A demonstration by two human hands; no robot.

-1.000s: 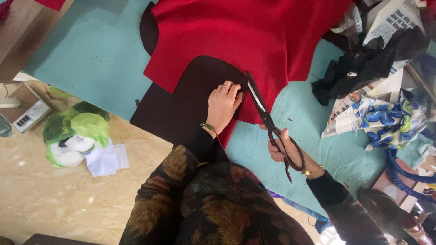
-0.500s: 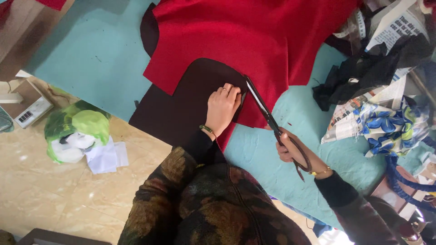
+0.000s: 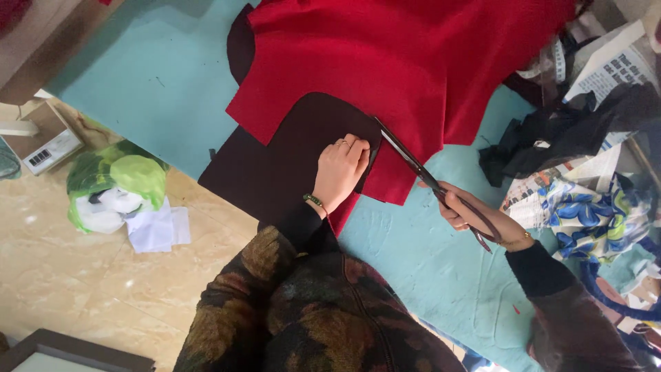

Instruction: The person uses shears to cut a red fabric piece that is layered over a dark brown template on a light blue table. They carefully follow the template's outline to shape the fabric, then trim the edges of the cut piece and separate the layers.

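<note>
A large red fabric (image 3: 406, 62) lies on a teal table (image 3: 158, 89). On top of it rests a dark maroon pattern piece (image 3: 289, 158) with a rounded upper edge. My left hand (image 3: 339, 171) presses flat on that piece near its right edge, a ring on one finger and a beaded bracelet at the wrist. My right hand (image 3: 475, 217) grips the handles of long black scissors (image 3: 413, 165). Their blades point up-left and meet the red fabric right beside my left fingertips, along the dark piece's edge.
At the right lie black cloth scraps (image 3: 558, 131), printed paper (image 3: 613, 69) and blue floral fabric (image 3: 585, 220). Below the table's left edge, on the tiled floor, sit a green and white plastic bag (image 3: 113, 189), white paper (image 3: 158, 227) and a small box (image 3: 45, 141).
The scissors and my right hand have kept their line along the dark piece's edge while my left hand stays pressed down; the view has shifted slightly.
</note>
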